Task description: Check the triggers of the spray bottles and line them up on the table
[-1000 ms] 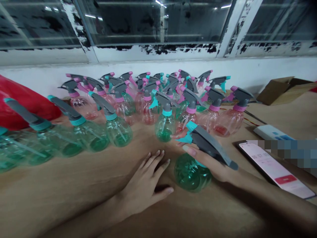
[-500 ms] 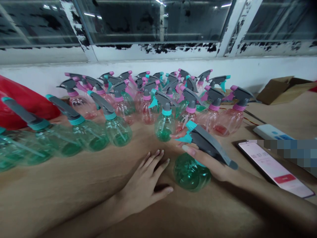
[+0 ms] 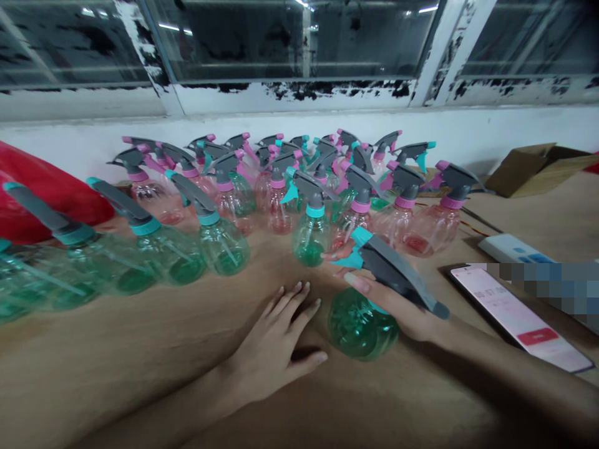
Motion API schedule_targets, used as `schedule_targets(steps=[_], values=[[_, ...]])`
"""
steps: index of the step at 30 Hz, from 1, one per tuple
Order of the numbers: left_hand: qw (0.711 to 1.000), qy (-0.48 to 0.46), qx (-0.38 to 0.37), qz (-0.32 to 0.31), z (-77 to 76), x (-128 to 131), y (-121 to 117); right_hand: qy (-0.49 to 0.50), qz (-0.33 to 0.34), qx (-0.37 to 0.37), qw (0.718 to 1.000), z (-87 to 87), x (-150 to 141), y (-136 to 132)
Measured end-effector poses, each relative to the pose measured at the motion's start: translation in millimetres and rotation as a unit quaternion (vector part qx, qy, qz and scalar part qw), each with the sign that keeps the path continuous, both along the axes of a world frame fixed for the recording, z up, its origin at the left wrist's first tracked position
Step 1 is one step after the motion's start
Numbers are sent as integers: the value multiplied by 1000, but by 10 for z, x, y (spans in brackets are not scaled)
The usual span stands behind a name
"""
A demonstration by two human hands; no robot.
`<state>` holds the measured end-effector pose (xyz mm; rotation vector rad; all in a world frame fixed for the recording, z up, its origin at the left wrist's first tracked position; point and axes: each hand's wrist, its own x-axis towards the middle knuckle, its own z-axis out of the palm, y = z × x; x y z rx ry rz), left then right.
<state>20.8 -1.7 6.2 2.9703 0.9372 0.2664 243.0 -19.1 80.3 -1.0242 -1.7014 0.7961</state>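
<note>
The tabletop (image 3: 140, 362) is brown and wood-toned, with a dull sheen, and runs back to a white wall (image 3: 524, 128). Above that wall, dark window panes (image 3: 290, 47) sit in a white window frame (image 3: 163, 84) blotched with black where the paint looks flaked; bright light strips (image 3: 175, 29) show in the glass.

The tabletop's far edge lies behind a crowded group of spray bottles (image 3: 281, 218), pink and green, with grey heads. A row of green bottles (image 3: 224, 252) with teal collars stretches left, its outermost bottle cut by the picture's side. Behind that row, a glossy red bundle (image 3: 47, 196) bulges against the left side. At the far right an open cardboard box (image 3: 528, 171) stands near the wall; closer in are a white-and-blue box (image 3: 519, 249) and a lit phone (image 3: 515, 312) lying face up. The near edge is out of view.

Bare wood spreads between the left row and the left forearm, and a narrower strip separates the right forearm from the phone. The left grip (image 3: 276, 340) is released, palm down on the wood, fingers spread. Just beside it, the right grip (image 3: 409, 315) grasps a green spray bottle (image 3: 360, 327) around the neck, its teal nozzle aimed toward the group. That bottle is at the front, right of centre, tilted; whether its base touches the wood I cannot tell.
</note>
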Motion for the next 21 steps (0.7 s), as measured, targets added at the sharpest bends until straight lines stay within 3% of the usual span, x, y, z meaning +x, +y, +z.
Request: schedule_targets(steps=[15,21], values=[[1000,-4,7,-7,-11,-7,-1,-64,-15,11,998,20,52,-23],[1000,-7,0,-4,-2,-5,-6,-20,20,37,999,17,22,-1]])
